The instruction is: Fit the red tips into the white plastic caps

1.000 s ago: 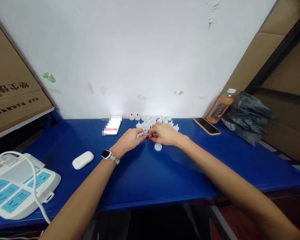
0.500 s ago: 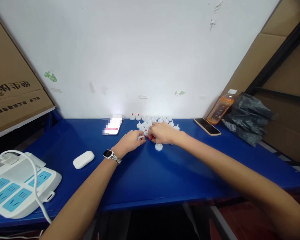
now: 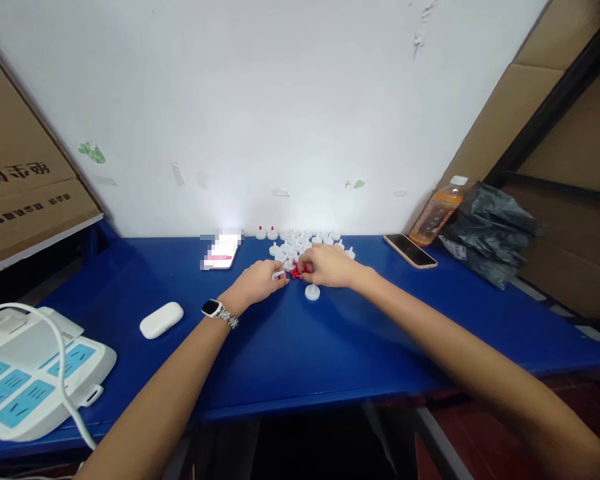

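A white wall rises at the far side, scuffed, with flecks of green and peeled patches; a blue worktop runs along it left to right; brown cardboard leans at the left, more cardboard with a dark frame at the right; reddish floor shows near right.

Head view looks forward-down over blue table.

A small white plastic cap pinched in the left hand, beside tiny red plastic pieces under the right hand, centre-far on the blue tabletop.
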